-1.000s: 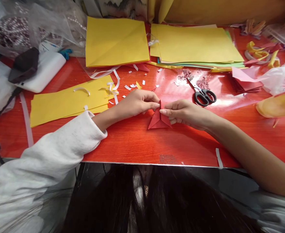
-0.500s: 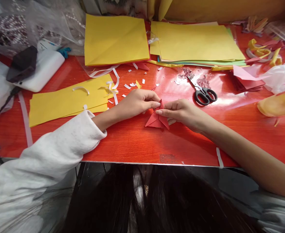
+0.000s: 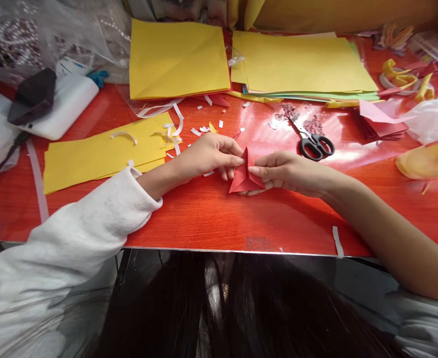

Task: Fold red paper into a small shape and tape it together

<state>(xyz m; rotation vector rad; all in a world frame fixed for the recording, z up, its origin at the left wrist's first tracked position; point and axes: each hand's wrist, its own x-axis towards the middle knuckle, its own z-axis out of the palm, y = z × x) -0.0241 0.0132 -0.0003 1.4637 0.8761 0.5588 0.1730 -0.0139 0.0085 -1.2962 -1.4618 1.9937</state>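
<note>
While the left hand (image 3: 221, 153) at nine o'clock and the right hand (image 3: 291, 173) at three hold a pinched grip on folded red paper (image 3: 243, 182) over the counter (image 3: 192, 219), an uneven tug could tear it. A slip could skew its creases.

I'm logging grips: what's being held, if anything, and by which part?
A folded, pointed red paper piece: the left hand holds its upper left edge, the right hand its right side.
</note>
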